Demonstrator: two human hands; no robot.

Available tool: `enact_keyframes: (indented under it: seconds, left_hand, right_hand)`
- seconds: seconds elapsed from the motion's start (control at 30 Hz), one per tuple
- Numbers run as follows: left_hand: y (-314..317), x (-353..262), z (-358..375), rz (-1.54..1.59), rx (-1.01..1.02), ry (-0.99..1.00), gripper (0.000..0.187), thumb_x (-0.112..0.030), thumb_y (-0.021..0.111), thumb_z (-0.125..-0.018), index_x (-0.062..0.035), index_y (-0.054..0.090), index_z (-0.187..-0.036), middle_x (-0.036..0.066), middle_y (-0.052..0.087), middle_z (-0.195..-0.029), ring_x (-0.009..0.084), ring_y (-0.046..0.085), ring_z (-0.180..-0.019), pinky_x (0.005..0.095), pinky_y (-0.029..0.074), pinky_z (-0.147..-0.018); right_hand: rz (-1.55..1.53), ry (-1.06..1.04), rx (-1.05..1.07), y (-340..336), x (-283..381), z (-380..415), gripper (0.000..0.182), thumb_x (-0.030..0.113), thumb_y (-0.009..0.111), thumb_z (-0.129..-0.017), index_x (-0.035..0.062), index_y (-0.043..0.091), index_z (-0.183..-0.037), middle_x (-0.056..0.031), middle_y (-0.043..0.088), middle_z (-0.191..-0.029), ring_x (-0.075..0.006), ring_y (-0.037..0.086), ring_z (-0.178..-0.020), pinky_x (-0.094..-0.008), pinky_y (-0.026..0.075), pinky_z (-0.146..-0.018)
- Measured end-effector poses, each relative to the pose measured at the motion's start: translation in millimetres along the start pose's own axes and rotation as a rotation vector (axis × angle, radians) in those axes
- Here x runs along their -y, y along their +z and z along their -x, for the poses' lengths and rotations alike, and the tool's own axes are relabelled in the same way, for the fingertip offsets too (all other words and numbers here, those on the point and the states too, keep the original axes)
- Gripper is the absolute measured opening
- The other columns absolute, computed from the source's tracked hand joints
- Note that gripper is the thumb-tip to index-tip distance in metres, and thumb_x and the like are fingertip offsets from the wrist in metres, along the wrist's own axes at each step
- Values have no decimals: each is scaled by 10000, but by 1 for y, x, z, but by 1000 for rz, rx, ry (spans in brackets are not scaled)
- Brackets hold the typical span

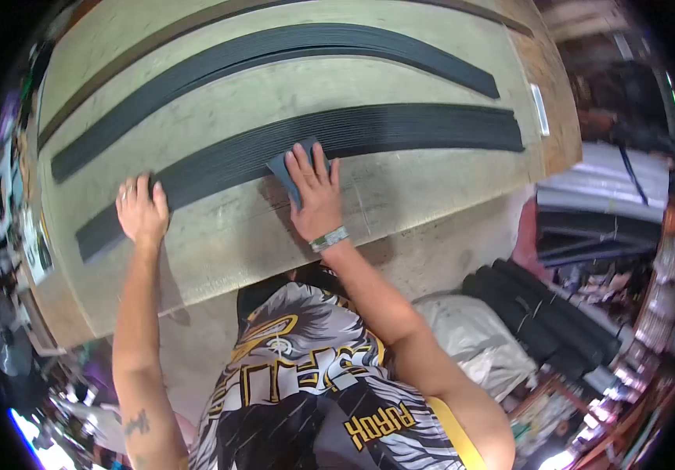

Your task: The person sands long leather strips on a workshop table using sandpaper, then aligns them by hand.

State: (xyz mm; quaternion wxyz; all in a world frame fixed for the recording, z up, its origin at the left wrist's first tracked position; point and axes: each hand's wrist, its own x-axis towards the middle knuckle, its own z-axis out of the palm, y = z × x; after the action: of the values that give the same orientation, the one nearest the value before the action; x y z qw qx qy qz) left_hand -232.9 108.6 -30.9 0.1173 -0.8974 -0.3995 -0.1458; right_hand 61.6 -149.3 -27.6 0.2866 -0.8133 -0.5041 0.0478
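A bundle of dark, thin strips (pixel 220 160) lies side by side across the table, curving in this view. My left hand (pixel 142 210) rests on the bundle toward its left end, with nothing held and a ring on one finger. Near the middle, my right hand (pixel 315 192) presses a blue-grey pad (pixel 281 171) against the strips' near edge, fingers over its top. The pad looks like a folded cloth or sanding sheet; I cannot tell which. A second bundle of dark strips (pixel 275 48) lies farther back.
The pale tabletop (pixel 220 243) has a wooden edge (pixel 561 133) at the right. A long brown strip (pixel 130 55) runs along the back. Black rolls (pixel 541 313) and a whitish sack (pixel 474 333) sit on the floor at the right, below stacked sheet material (pixel 600 196).
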Motion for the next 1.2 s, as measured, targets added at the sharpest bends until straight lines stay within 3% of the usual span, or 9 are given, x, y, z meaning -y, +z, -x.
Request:
enact_keyframes:
  seconds: [0.3, 0.4, 0.63, 0.8, 0.97, 1.03, 1.1, 1.13, 1.2]
  left_hand:
    - [-2, 0, -4, 9, 39, -2, 357, -338, 614, -951, -96, 695, -1199, 132, 658, -1129, 347, 608, -1083, 485, 482, -932]
    - [-5, -3, -4, 18, 31, -3, 354, -342, 615, -944, -97, 695, -1188, 135, 654, -1133, 349, 605, -1088, 484, 476, -942]
    - [-15, -4, -9, 81, 126, -1, 358, -356, 581, -1002, -88, 648, -1230, 149, 635, -1177, 365, 576, -1151, 496, 441, -1001]
    - [-50, 39, -13, 173, 331, -47, 478, -489, 596, -1032, -91, 659, -1290, 164, 641, -1278, 365, 559, -1236, 488, 421, -1054]
    - [-52, 171, 33, 96, 335, -197, 547, -553, 564, -1034, -82, 637, -1303, 169, 618, -1279, 357, 546, -1230, 482, 408, -1061]
    - [-40, 180, 35, 65, 336, -148, 559, -556, 559, -1036, -71, 616, -1309, 177, 600, -1286, 361, 537, -1227, 480, 404, -1064]
    - [-42, 181, 34, 69, 319, -134, 552, -532, 573, -1037, -47, 599, -1299, 177, 587, -1275, 361, 529, -1217, 475, 408, -1054]
    - [-42, 182, 34, 78, 312, -125, 530, -509, 590, -1033, -48, 604, -1294, 170, 588, -1261, 358, 529, -1210, 473, 414, -1041]
    - [-41, 187, 38, 113, 287, -88, 527, -487, 632, -1018, -39, 605, -1295, 171, 587, -1247, 357, 529, -1203, 465, 419, -1028]
  right_hand:
    - [284, 645, -563, -133, -373, -18, 542, 403, 459, -1116, 170, 466, -1606, -129, 438, -1672, -362, 304, -1592, -623, 258, -1254]
    - [356, 757, -518, -104, -285, -45, 526, 391, 482, -1109, 169, 498, -1586, -136, 437, -1672, -377, 298, -1591, -667, 241, -1242]
    - [-54, -150, 84, 53, 110, -24, 789, 98, 727, -780, 63, 509, -1538, -136, 468, -1629, -389, 354, -1555, -683, 233, -1244]
    - [123, -262, -33, -1, 62, -41, 610, 74, 719, -777, 60, 592, -1373, -166, 575, -1430, -384, 490, -1407, -593, 346, -1189]
    - [435, 551, -235, -46, -171, -61, 500, 404, 491, -1114, 203, 512, -1572, -92, 455, -1667, -300, 397, -1556, -670, 293, -1209]
    - [453, 671, -232, -22, -123, -77, 505, 379, 524, -1092, 207, 519, -1566, -110, 486, -1638, -316, 402, -1548, -687, 279, -1207]
    - [611, 592, 218, -8, 79, -94, 530, 304, 413, -1104, 91, 479, -1585, -153, 473, -1623, -322, 416, -1523, -506, 309, -1271]
    - [441, 224, -105, 71, 58, -71, 509, 218, 630, -998, 147, 567, -1498, -128, 542, -1566, -355, 423, -1518, -690, 239, -1227]
    - [250, -51, 39, 126, 193, -45, 1029, 119, 803, -713, 125, 373, -1648, -136, 362, -1710, -376, 259, -1610, -691, 139, -1276]
